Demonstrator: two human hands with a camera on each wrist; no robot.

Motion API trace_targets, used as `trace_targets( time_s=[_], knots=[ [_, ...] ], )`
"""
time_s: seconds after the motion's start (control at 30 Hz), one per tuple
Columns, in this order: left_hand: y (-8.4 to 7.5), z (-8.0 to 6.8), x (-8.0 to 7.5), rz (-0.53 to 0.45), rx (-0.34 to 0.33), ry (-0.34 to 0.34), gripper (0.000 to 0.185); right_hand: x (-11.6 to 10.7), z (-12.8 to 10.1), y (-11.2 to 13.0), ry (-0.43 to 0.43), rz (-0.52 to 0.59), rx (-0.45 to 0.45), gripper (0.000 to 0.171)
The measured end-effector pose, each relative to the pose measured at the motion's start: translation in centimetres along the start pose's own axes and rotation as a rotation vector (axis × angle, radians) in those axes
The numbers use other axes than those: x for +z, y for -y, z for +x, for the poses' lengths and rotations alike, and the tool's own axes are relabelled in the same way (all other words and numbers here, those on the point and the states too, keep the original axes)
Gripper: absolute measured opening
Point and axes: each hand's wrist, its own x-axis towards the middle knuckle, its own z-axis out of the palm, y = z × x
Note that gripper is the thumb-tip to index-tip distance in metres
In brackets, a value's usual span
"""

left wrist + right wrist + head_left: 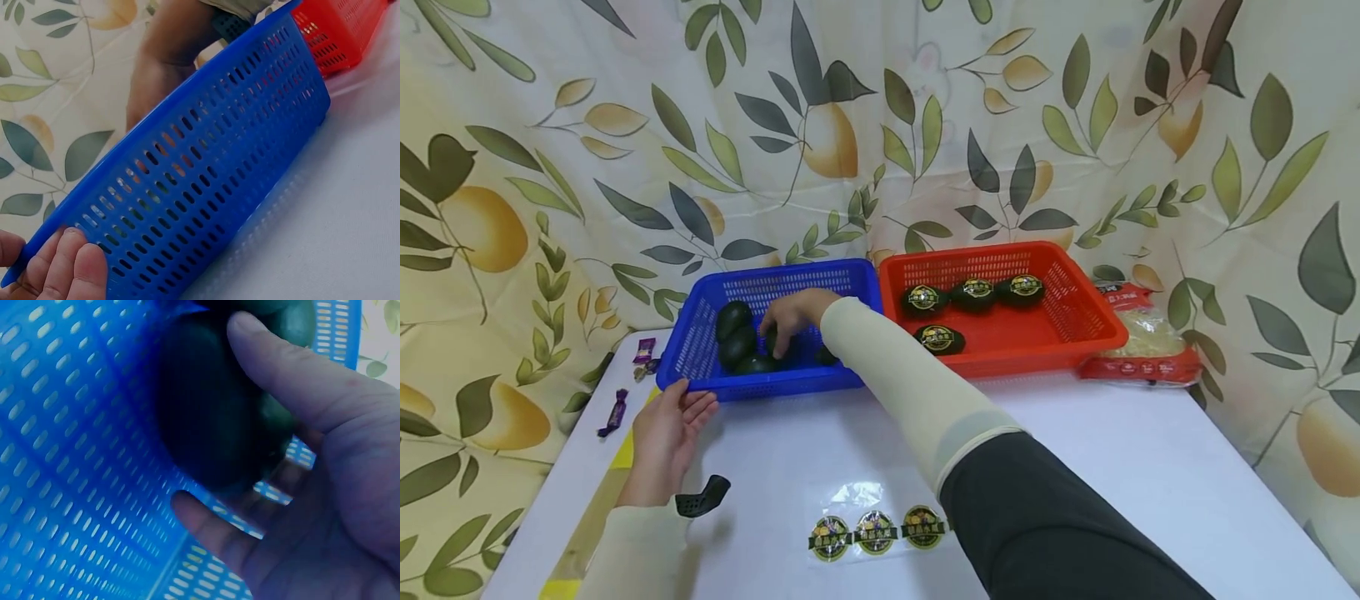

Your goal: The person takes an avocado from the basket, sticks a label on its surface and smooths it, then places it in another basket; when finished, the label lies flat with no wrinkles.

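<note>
My left hand (668, 429) pinches the rim of the blue basket (790, 386) at its front left corner. In the left wrist view its thumb is at the rim and its fingers (59, 269) lie against the slotted outer wall. My right hand (796, 318) reaches down into that basket. There it grips a dark green avocado (209, 406), thumb on one side and fingers curled round the other. More plain avocados (737, 343) lie at the left of the blue basket. Several avocados (977, 293) with round gold-and-black labels sit in the red basket (1037, 360).
A clear sheet with round stickers (875, 532) lies on the white table (760, 467) in front. Wrapped candies (615, 412) are at the left edge. A red-and-clear food package (1146, 337) stands beside the red basket. Behind hangs a leaf-patterned cloth (880, 108).
</note>
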Motion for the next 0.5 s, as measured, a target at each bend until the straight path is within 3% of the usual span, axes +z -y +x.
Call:
trace_targets(
  time_s=[0.1, 0.2, 0.5],
  knots=[
    [0.1, -0.1, 0.2, 0.003, 0.002, 0.007, 0.038, 0.0, -0.6, -0.3, 0.02, 0.008, 0.079, 0.073],
    [0.1, -0.1, 0.4, 0.006, -0.004, 0.004, 0.039, 0.0, -1.3, -0.6, 0.024, 0.083, 0.115, 0.076],
    [-0.1, -0.2, 0.0, -0.009, 0.002, 0.026, 0.032, -1.2, -4.0, -1.1, -0.107, 0.319, -0.036, 0.072]
  ],
)
